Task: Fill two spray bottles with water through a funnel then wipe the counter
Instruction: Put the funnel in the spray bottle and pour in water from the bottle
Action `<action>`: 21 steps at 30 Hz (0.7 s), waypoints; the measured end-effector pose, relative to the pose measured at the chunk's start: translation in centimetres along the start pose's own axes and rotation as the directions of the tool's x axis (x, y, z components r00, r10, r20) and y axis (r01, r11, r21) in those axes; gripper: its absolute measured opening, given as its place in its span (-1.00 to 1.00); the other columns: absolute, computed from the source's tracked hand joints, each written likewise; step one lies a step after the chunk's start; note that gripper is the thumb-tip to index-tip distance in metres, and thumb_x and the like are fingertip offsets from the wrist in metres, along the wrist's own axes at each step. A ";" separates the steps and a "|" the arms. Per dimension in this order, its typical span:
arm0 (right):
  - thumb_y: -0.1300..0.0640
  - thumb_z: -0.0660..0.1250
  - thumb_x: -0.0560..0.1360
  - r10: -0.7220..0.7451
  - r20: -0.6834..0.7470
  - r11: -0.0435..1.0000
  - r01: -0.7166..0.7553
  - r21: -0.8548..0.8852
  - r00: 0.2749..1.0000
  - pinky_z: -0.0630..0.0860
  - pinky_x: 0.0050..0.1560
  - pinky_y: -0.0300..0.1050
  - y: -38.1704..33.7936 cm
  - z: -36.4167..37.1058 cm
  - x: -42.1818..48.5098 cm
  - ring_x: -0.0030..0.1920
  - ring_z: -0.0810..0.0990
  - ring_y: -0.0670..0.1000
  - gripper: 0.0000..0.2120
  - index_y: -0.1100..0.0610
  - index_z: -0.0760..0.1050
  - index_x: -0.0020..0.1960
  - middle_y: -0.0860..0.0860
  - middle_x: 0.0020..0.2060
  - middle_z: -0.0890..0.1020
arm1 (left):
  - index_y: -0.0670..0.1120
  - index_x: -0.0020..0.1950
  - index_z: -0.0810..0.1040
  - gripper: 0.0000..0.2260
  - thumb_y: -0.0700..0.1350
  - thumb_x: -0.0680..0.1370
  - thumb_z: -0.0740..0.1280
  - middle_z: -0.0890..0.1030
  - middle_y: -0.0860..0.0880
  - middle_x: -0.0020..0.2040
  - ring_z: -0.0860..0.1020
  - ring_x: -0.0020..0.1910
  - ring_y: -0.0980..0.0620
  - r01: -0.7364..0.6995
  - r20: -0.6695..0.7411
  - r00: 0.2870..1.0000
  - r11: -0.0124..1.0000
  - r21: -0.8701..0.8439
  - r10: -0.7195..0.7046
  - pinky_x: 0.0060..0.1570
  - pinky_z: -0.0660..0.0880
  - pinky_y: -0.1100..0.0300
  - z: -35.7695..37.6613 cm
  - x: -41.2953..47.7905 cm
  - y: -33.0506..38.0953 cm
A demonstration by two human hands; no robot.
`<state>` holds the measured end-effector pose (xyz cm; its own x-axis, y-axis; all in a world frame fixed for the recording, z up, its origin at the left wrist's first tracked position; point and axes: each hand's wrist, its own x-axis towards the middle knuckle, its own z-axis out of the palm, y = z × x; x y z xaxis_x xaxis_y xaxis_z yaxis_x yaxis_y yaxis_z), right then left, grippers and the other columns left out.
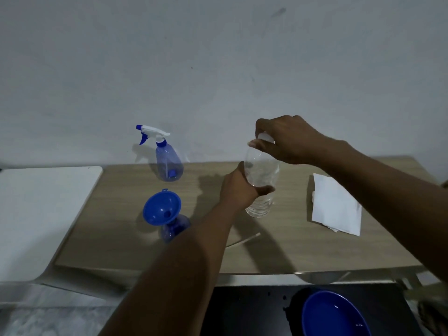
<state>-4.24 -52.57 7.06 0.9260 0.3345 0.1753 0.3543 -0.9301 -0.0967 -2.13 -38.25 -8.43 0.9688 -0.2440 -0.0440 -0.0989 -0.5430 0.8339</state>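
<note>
A clear plastic water bottle [260, 170] stands on the wooden counter [278, 248]. My left hand [238, 187] grips its body from the left. My right hand [286, 139] pinches its white cap [264, 137] from above. To the left, a blue funnel [162, 207] sits in the neck of an open blue spray bottle [174, 229], partly hidden by my left forearm. Further back stands a second blue spray bottle [168, 161] with its white and blue trigger head [151, 133] on. A thin white tube [244, 240] lies on the counter near my left forearm.
A folded white cloth or paper [335, 207] lies at the counter's right. A white surface [36, 214] adjoins the counter on the left. A blue bowl [334, 316] sits low in front on a dark surface. A pale wall rises behind.
</note>
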 end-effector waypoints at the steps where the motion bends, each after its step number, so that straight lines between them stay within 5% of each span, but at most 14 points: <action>1: -0.18 0.21 0.61 -0.028 0.069 0.999 0.025 0.037 0.997 0.39 -0.09 -0.05 0.2 -0.6 -0.1 -0.13 0.48 0.02 -0.66 0.09 0.47 0.12 -0.02 -0.05 0.60 | 0.08 0.29 0.47 -0.17 0.34 0.11 0.59 0.67 0.05 0.15 0.63 0.12 -0.01 -0.012 0.031 0.999 1.000 0.000 0.012 0.14 0.59 0.02 -0.2 0.1 0.0; 4: -0.23 0.24 0.57 0.009 0.088 0.999 -0.006 -0.036 0.996 0.48 -0.06 0.00 0.5 -1.3 -0.2 -0.07 0.50 0.05 -0.60 0.06 0.40 0.22 0.02 0.03 0.59 | 0.13 0.27 0.49 -0.18 0.36 0.08 0.60 0.67 0.11 0.11 0.64 0.09 0.05 -0.019 0.055 0.998 1.000 0.012 0.018 0.12 0.60 0.05 -0.4 0.4 -0.1; 7: -0.26 0.27 0.54 0.119 0.069 0.988 -0.112 -0.106 0.990 0.44 -0.15 0.00 0.3 -1.1 0.4 -0.10 0.52 0.14 -0.56 0.10 0.37 0.12 0.07 -0.06 0.55 | 0.15 0.25 0.50 -0.19 0.37 0.07 0.59 0.67 0.13 0.07 0.62 0.04 0.09 0.008 0.070 0.997 0.998 0.059 -0.012 0.04 0.57 0.18 -0.5 0.7 0.1; 11: 0.03 0.37 0.56 -0.031 0.223 0.995 0.009 0.101 0.974 0.51 0.01 0.03 0.4 -2.2 0.6 -0.06 0.50 0.04 -0.78 0.03 0.42 0.15 -0.02 0.02 0.55 | 0.20 0.18 0.53 -0.19 0.49 0.01 0.54 0.68 0.18 0.01 0.65 0.01 0.12 0.016 0.091 0.996 0.998 0.069 -0.023 0.04 0.63 0.13 -0.3 1.1 -0.8; 13: 0.06 0.37 0.56 -0.074 0.229 0.993 0.051 0.107 0.971 0.48 0.04 -0.03 0.4 -2.8 0.5 -0.06 0.48 -0.01 -0.72 0.01 0.44 0.24 -0.07 0.03 0.50 | 0.21 0.17 0.54 -0.20 0.48 0.00 0.54 0.68 0.19 0.00 0.65 0.00 0.14 0.017 0.080 0.997 0.998 0.063 -0.022 0.05 0.64 0.10 -0.2 1.2 -1.0; 16: -0.17 0.35 0.53 0.000 0.185 0.999 -0.010 0.051 0.983 0.49 0.04 -0.03 0.1 -2.2 0.7 -0.01 0.50 0.02 -0.60 0.02 0.46 0.26 -0.05 0.02 0.54 | 0.19 0.20 0.51 -0.20 0.42 0.03 0.57 0.67 0.16 0.06 0.64 0.06 0.09 0.013 0.098 0.995 0.999 0.033 -0.016 0.10 0.61 0.09 -0.4 0.8 -0.4; 21: 0.01 0.42 0.53 -0.011 0.011 0.987 0.009 0.158 1.000 0.50 0.05 -0.13 0.4 -3.5 0.4 -0.05 0.57 -0.01 -0.74 0.06 0.60 0.20 -0.07 0.01 0.62 | 0.15 0.25 0.51 -0.17 0.36 0.04 0.61 0.66 0.14 0.10 0.62 0.10 0.08 0.017 0.088 0.996 1.000 0.023 -0.019 0.15 0.59 0.10 -0.8 0.5 -0.3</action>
<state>-4.17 -53.32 10.56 0.9233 0.3466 0.1656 0.3791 -0.8914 -0.2483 -1.42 -37.57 -8.21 0.9466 -0.3037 -0.1083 -0.0874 -0.5651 0.8204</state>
